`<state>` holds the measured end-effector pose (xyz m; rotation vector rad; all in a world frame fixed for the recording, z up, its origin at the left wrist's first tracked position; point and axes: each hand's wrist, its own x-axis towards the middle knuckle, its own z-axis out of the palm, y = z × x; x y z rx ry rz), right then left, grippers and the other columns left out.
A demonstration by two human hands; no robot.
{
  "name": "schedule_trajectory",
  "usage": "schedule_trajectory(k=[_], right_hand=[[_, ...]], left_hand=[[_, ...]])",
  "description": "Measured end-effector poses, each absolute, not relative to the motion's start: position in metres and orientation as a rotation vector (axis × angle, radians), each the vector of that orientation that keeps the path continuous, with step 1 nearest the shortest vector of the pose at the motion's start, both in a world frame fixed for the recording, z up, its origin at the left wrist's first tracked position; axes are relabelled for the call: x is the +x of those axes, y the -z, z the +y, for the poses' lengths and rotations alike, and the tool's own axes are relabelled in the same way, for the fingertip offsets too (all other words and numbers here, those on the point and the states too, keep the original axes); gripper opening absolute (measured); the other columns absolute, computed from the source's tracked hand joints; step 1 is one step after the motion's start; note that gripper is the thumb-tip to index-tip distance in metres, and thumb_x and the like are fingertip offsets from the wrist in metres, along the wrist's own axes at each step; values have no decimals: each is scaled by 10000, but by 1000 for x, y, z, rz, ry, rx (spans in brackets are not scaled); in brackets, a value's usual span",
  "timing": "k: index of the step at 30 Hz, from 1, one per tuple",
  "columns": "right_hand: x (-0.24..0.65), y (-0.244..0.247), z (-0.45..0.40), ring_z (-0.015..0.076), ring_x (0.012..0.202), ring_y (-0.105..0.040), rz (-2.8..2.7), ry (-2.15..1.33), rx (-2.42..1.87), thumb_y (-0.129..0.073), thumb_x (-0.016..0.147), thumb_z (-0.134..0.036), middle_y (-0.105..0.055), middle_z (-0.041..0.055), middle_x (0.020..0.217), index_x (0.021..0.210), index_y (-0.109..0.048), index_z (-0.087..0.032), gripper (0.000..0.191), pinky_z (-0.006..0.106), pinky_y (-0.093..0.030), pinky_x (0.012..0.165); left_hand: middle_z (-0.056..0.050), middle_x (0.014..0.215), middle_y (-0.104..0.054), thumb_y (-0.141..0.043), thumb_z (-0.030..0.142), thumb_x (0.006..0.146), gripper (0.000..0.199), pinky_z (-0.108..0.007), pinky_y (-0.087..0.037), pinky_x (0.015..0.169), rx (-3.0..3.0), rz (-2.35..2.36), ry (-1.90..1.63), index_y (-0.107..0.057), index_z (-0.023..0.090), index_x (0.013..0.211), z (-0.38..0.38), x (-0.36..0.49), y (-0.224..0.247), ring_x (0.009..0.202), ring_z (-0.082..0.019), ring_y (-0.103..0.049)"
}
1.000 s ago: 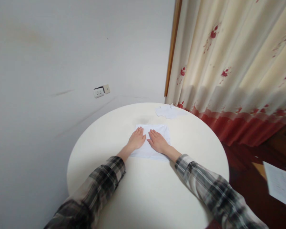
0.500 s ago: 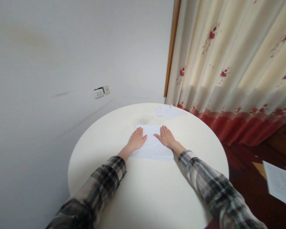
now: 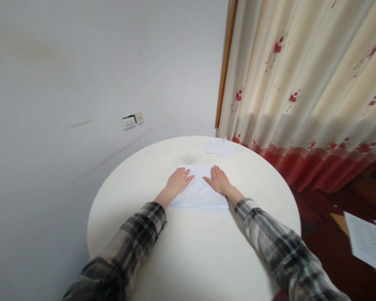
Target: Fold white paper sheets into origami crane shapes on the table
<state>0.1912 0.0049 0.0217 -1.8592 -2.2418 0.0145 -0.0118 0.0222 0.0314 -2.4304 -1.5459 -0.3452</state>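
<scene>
Single head-worn view, close above the round tabletop, facing forward and down past the left hand and right hand toward a wall.

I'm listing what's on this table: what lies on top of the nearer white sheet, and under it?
The left hand and right hand lie on the sheet, near opposite edges; under it is the white table. Anything the sheet covers cannot be seen.
</scene>
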Motion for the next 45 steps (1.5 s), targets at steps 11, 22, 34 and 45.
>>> schedule_trajectory(k=[11, 22, 34, 45], right_hand=[[190, -24, 1, 282, 1330, -179, -2225, -22, -1855, -208, 860, -576, -236, 210, 1420, 1342, -272, 22, 771, 368, -167, 1058], [187, -25, 0, 289, 1324, -194, -2204, -16, -1858, -257, 862, -554, -253, 219, 1411, 1334, -283, 28, 750, 373, -171, 1054], [181, -30, -4, 174, 1297, -284, -2439, 103, -1414, -255, 901, -222, -357, 116, 1389, 1320, -359, -80, 455, 323, -205, 1063], [180, -27, -3, 296, 1322, -197, -2107, -17, -1914, -294, 832, -594, -263, 239, 1401, 1323, -289, 49, 809, 388, -177, 1053]], left_hand=[[-17, 1392, -371, -233, 340, 919, 421, -313, -245, 1042, -2731, -1354, 317, -398, 254, 1296, 33, -1, -24, 1285, -158, -307], [-118, 1435, -261, -209, 546, 862, 639, -384, -208, 1056, -2392, -1902, 236, -313, 147, 1351, 39, -10, -21, 1327, -258, -202], [-121, 1436, -258, -228, 552, 859, 629, -391, -212, 1053, -2371, -1940, 232, -318, 170, 1352, 34, -10, -25, 1325, -272, -202], [-112, 1443, -243, -204, 554, 858, 631, -412, -201, 1054, -2382, -1943, 221, -302, 182, 1358, 36, -11, -24, 1332, -265, -184]])
